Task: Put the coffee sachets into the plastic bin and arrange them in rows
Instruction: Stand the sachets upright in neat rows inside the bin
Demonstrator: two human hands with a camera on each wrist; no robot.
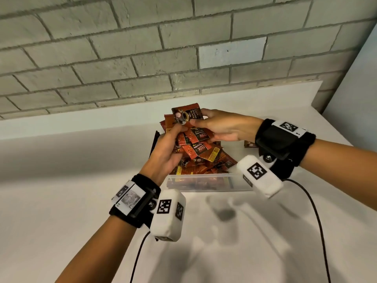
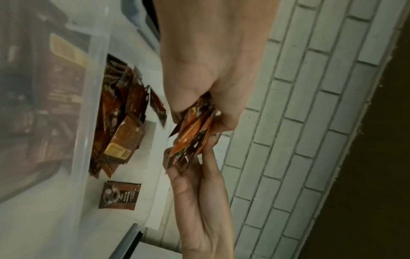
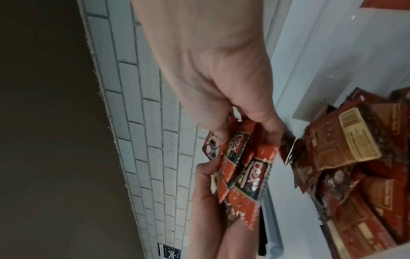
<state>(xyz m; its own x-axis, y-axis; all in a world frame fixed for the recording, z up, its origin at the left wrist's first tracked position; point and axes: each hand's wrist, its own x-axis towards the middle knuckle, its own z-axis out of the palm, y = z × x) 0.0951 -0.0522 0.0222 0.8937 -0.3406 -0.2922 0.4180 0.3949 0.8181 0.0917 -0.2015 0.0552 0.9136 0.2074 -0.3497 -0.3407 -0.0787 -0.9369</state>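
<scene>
Left-wrist view alone shows a lone sachet (image 2: 119,195) lying flat on the white table (image 2: 55,227) beside the plastic bin (image 2: 85,140). Above that bin, the left hand (image 1: 165,154) and right hand (image 1: 222,127) together pinch a fanned bunch of coffee sachets (image 1: 193,137). More sachets (image 1: 206,166) lie heaped loosely inside it.

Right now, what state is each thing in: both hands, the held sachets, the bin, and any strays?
left hand: grips the sachet bundle
right hand: pinches the same bundle
sachet bundle: held above the bin, fanned
plastic bin: open, holds a loose heap, no rows
stray sachet: flat on the counter outside the bin
</scene>
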